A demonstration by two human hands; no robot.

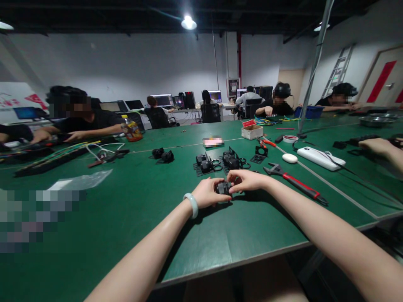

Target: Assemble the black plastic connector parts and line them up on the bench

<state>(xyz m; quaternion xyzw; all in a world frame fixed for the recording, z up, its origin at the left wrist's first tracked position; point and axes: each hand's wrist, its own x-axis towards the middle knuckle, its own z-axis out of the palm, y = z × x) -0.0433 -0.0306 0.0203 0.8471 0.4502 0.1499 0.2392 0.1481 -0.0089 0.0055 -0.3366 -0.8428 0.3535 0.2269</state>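
Observation:
A small black part (223, 188), blocky in shape, sits between my two hands just above or on the green table. My left hand (206, 193), with a pale bangle at the wrist, grips it from the left between thumb and fingers. From the right, my right hand (247, 180) has bent fingers on the same part. Its exact kind is too small to make out. Right beyond my hands lie similar black assemblies (204, 162) with rings and comb-like plates, and another cluster (231, 159). A black bracket (259, 154) with a round hole stands to their right.
An adjustable wrench (296, 182) lies right of my right arm, near a white mouse-like object (289, 158) and a white power bank (321, 158). Two black parts (163, 155), a small box (252, 131) and a plastic bag (82, 180) share the green table (132, 226). Co-workers sit around.

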